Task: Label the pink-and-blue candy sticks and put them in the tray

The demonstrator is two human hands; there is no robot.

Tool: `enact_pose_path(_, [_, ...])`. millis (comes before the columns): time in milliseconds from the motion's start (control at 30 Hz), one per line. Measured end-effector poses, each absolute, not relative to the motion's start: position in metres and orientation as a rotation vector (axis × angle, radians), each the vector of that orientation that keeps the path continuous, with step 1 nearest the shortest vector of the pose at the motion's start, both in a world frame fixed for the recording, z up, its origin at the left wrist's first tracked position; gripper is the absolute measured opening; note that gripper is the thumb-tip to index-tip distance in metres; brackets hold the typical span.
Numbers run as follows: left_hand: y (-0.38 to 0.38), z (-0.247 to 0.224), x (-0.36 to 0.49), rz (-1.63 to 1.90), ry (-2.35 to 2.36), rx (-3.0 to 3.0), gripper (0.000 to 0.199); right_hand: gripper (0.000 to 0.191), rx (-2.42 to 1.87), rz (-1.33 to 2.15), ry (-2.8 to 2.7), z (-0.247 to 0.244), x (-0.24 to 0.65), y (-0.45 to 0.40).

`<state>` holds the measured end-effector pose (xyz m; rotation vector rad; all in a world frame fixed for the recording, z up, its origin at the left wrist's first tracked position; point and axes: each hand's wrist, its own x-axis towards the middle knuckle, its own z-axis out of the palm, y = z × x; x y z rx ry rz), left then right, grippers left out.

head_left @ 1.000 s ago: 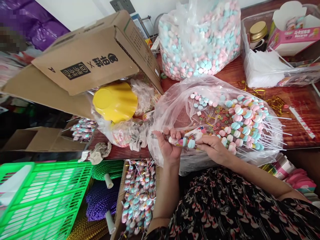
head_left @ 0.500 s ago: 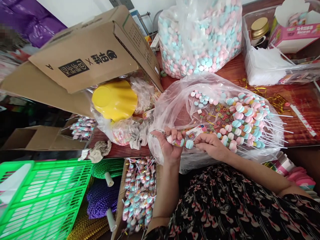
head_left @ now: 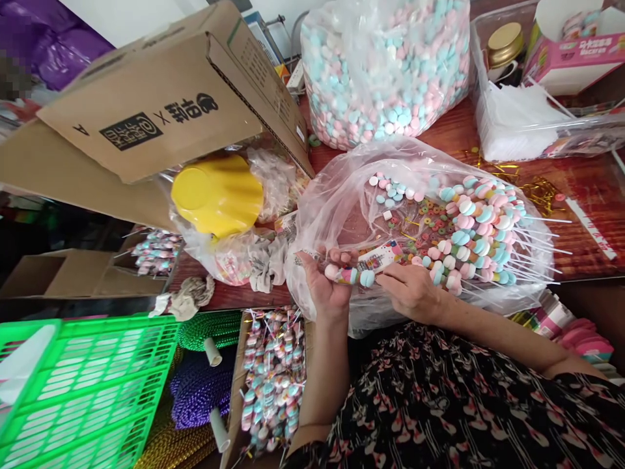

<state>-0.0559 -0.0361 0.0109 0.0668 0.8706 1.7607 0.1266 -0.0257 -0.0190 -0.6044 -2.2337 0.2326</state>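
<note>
My left hand [head_left: 332, 283] is palm up, its fingers curled around a short row of pink, blue and white candies [head_left: 349, 275]. My right hand [head_left: 410, 288] pinches the other end of that row, where any stick is hidden by the fingers. Both hands are over a clear plastic bag [head_left: 336, 202] spread on the red-brown table [head_left: 581, 260]. Beside my right hand is a pile of candy skewers [head_left: 483, 228] with white sticks pointing right. Loose candies [head_left: 395, 190], small rings [head_left: 432, 221] and a printed card [head_left: 378, 257] lie behind the hands.
A big bag of candies [head_left: 385, 78] stands at the back, with a clear tray [head_left: 517, 140] to its right. Left are a cardboard box [head_left: 170, 98] and a yellow bowl [head_left: 219, 195]. Below the table edge sit a green basket [head_left: 88, 378] and a carton of wrapped skewers [head_left: 273, 378].
The right hand has closed in, with its fingers now curled nearer the row's end. The left fingers have opened slightly, and the blue candy sits closer to the others. The view has shifted a little.
</note>
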Motion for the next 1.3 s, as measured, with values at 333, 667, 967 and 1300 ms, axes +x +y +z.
enact_pose_path(333, [-0.039, 0.007, -0.058, 1.831, 0.758, 0.159, 0.058, 0.023, -0.663, 0.409, -2.199, -0.016, 0.122, -0.031])
enact_pose_path(667, [-0.038, 0.003, -0.054, 1.788, 0.821, 0.180, 0.060, 0.024, -0.679, 0.396, -2.213, -0.017, 0.119, -0.030])
enact_pose_path(967, [-0.036, 0.002, -0.037, 1.856, 0.879, 0.271, 0.060, 0.023, -0.745, 0.268, -2.156, -0.017, 0.112, -0.025])
enact_pose_path(1300, [-0.050, -0.017, -0.011, 1.660, 0.782, 0.393, 0.042, 0.024, -0.817, 0.366, -2.126, -0.024, 0.115, -0.030])
